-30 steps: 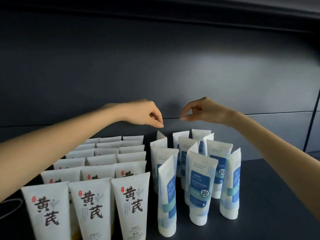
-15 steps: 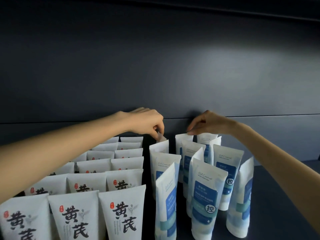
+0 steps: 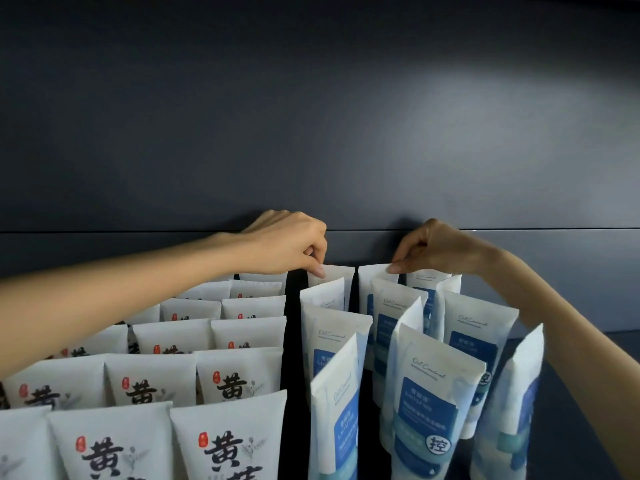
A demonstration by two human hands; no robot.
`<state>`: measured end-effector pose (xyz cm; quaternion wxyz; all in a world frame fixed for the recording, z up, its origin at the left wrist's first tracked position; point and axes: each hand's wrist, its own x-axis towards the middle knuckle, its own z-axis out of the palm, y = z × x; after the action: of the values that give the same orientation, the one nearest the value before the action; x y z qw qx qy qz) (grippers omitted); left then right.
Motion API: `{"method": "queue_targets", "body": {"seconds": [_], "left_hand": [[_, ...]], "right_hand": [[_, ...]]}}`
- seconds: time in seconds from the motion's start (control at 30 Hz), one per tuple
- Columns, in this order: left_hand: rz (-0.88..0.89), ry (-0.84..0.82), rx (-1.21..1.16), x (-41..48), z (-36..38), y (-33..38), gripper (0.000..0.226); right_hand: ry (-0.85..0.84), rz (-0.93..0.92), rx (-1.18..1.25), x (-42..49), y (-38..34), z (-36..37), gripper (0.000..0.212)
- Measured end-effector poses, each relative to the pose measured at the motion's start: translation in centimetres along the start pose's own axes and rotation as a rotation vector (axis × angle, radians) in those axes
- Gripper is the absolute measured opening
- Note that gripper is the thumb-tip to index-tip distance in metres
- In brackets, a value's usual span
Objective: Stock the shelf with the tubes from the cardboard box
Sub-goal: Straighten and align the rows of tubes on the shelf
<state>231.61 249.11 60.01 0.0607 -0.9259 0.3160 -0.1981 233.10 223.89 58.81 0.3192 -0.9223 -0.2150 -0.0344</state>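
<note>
Two hands up at the back of the shelf (image 3: 588, 393), head view only.

Left hand (image 3: 291, 244): thumb and forefinger pinched on the top crimp of the rearmost tube (image 3: 334, 271) in the left blue-label column. That tube stands upright, just in front of the dark back panel (image 3: 311, 116).

Right hand (image 3: 429, 247): fingertips pinched on the top edge of the back tube (image 3: 375, 273) in the next column over, also upright against the back.

Blue-label tubes (image 3: 429, 403): standing cap-down in rough columns on the right half; several turned edge-on or angled, not squared up. One tube (image 3: 516, 410) stands apart at the right end, edge toward the camera.

White tubes with black characters (image 3: 228, 448): neat rows three wide on the left half, faces forward, packed close. A dark gap separates them from the blue group.

Cardboard box: out of frame.
</note>
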Motion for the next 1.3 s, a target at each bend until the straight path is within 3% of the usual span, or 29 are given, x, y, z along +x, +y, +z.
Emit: {"method": "queue_targets", "body": {"seconds": [0.4,1.13,1.3], "left_hand": [[-0.128,0.043,-0.035,-0.6,0.6,0.2,0.02],[-0.126,0.023,0.001,-0.8,0.4,0.7,0.017],[-0.14,0.025,-0.006,-0.9,-0.1,0.6,0.019]], "right_hand": [[0.08,-0.049,-0.021,0.5,0.0,0.7,0.009],[0.048,-0.006,0.016,-0.2,0.0,0.2,0.006],[0.121,-0.008,0.095,-1.1,0.3,-1.7,0.019]]}}
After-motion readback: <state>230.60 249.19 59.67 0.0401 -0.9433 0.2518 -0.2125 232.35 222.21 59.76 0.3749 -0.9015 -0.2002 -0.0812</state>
